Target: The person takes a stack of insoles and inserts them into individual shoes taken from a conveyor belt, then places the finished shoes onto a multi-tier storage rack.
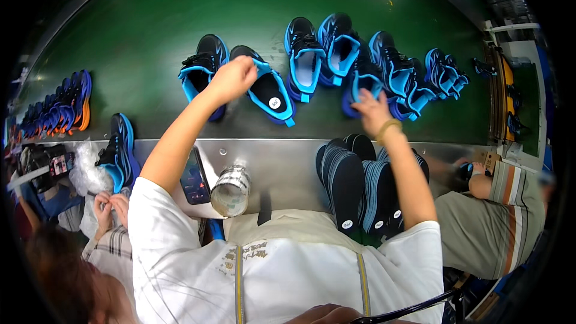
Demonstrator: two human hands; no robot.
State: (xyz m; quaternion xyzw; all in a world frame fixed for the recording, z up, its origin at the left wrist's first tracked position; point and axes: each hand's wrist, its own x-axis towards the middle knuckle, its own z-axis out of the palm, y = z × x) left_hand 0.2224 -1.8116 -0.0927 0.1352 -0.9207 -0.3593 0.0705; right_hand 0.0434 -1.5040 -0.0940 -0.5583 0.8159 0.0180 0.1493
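Observation:
My left hand (235, 78) is closed in a fist at the tongue of a black and blue sneaker (269, 91). Whatever its fingers may grip is hidden. Inside that shoe lies a black insole (276, 87) with a round white sticker on the heel. Just left of it another sneaker (195, 78) points away from me. With its fingers spread and slightly blurred, my right hand (373, 114) is over the heel of a sneaker (365, 78) in the right-hand group. Two sneakers with pale insides, one a nearer-centre sneaker (305, 63), stand between my hands.
Stacks of black insoles (342, 183) lie on the metal ledge (282, 168) before me. A phone (195, 177) and a glass jar (231, 191) are left of them. Further sneakers (443, 72) stand right on the green surface (150, 36). Co-workers sit on both sides; one person's hands (111, 209) are near a sneaker.

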